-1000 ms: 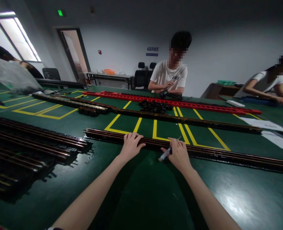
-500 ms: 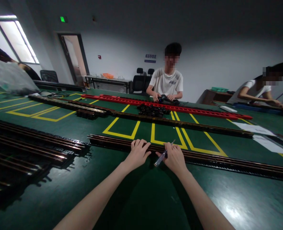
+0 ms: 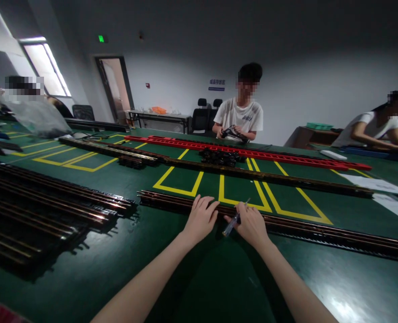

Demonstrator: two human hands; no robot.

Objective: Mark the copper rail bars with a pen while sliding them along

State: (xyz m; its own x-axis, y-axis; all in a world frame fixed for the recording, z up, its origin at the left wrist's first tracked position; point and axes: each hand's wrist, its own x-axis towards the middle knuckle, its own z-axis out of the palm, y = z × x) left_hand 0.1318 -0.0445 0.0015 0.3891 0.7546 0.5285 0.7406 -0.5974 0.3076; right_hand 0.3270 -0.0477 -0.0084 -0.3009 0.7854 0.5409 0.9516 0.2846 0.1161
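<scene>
A long dark rail (image 3: 323, 232) with copper-coloured strips lies across the green table (image 3: 199, 287) before me. My left hand (image 3: 202, 218) grips it near its left part, fingers over the top and thumb at the near side. Just to the right, my right hand (image 3: 251, 223) is closed around a small screwdriver (image 3: 231, 225) with a see-through handle. The thin shaft points away from me, past the rail, and the handle end points back towards me. That hand also rests against the rail. The palm sides of both hands are hidden.
Several similar rails (image 3: 50, 197) are stacked at left. Beyond lie another long rail (image 3: 286, 178), a pile of black parts (image 3: 220, 157) and a red ladder-like frame (image 3: 286, 157). A co-worker (image 3: 241, 112) handles a dark object opposite; another person (image 3: 377, 125) works at right. Paper sheets (image 3: 373, 183) lie at right.
The view has turned slightly left, so the scene sits further right. Both hands keep their places on the rail, the screwdriver still in the right. The co-worker opposite has lifted the dark object.
</scene>
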